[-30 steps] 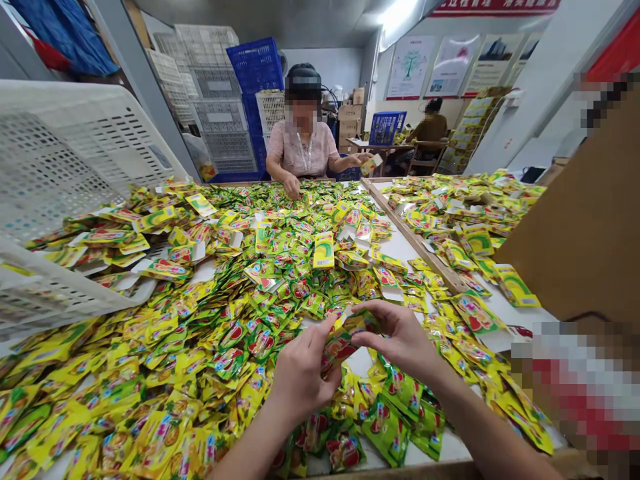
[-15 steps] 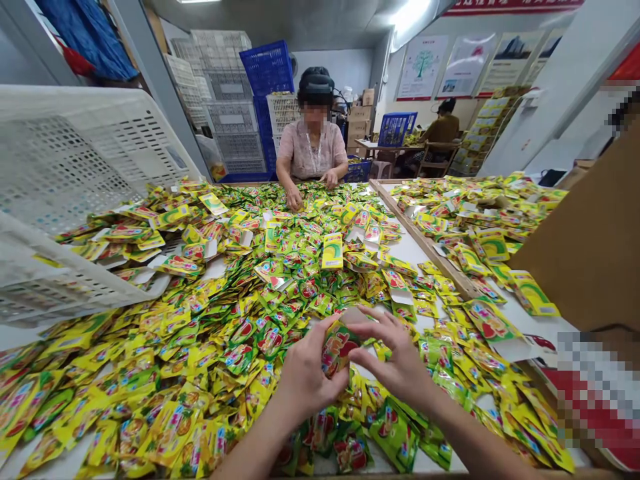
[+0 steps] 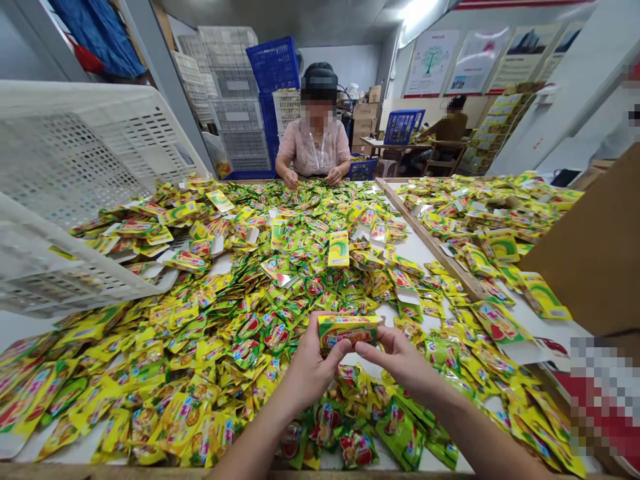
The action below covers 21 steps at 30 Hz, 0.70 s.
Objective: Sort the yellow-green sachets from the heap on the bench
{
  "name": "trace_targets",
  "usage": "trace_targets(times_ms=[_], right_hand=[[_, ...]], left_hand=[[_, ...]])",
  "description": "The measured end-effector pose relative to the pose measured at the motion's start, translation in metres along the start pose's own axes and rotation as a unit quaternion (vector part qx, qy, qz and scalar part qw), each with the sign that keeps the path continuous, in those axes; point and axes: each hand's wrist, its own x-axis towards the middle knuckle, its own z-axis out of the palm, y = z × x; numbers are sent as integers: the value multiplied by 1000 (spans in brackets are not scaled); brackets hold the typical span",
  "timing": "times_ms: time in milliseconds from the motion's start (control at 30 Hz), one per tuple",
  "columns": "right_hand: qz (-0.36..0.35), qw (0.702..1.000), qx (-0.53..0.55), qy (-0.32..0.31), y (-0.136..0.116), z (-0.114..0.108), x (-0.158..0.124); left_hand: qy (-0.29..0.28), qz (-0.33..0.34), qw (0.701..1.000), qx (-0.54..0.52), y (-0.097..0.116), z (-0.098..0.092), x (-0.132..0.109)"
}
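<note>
A small yellow and green candy box point(image 3: 349, 331) lies sideways between my two hands, above the heap of packets. My left hand point(image 3: 316, 357) grips its left end, thumb across the front face. At the other end, my right hand point(image 3: 397, 350) has its fingers closed on the box's right edge, with the thumb at its lower front. Green watermelon-print sachets point(image 3: 326, 421) are strewn just below my hands. Many yellow sachets point(image 3: 170, 420) spread out to the left. Another yellow box point(image 3: 339, 249) rests on the pile beyond my hands.
A white perforated crate point(image 3: 100, 140) leans at the left with boxes spilling from it. A wooden divider strip point(image 3: 435, 243) runs along the table's right side. A brown cardboard box point(image 3: 590, 247) stands at right. A co-worker point(image 3: 314, 143) sits opposite, hands over the packets.
The box has turned from tilted to lying level lengthwise between my hands. My right hand has closed onto its right end. The co-worker's hand has drawn back from the pile.
</note>
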Motion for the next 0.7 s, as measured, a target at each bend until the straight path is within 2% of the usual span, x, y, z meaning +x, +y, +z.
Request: trace_targets(times_ms=[133, 200, 267, 300, 333, 367, 433, 467, 500, 533, 600, 667, 700], right_hand=[[-15, 999, 19, -33, 0, 4, 1], [-66, 997, 29, 34, 0, 7, 2], [-127, 979, 30, 154, 4, 9, 2], [-142, 969, 25, 199, 7, 9, 2], [-138, 967, 19, 213, 12, 8, 2], [-115, 975, 12, 189, 16, 7, 2], [-39, 995, -1, 87, 19, -3, 6], [-10, 998, -13, 57, 15, -13, 9], [3, 998, -26, 57, 7, -27, 13], [-2, 995, -42, 95, -6, -45, 18], [-56, 967, -70, 239, -41, -90, 29], [-137, 900, -87, 404, -79, -136, 36], [-160, 875, -96, 448, -94, -156, 38]], left_hand=[[-5, 0, 998, -62, 1, 6, 0], [13, -8, 993, -121, 2, 10, 1], [36, -25, 987, -157, 1, 13, 1], [38, -30, 987, -155, 0, 13, 1], [30, -28, 990, -136, -1, 13, 1], [8, -19, 994, -107, -2, 12, 1], [-43, 3, 998, -44, -5, 8, 2], [-53, 12, 998, -23, -7, 6, 2], [-48, 18, 999, -15, -7, 3, 3], [-28, 19, 999, -16, -8, 1, 4], [27, 19, 999, -26, -7, -4, 6], [61, 16, 998, -28, -5, -6, 7], [67, 14, 997, -25, -5, -7, 8]])
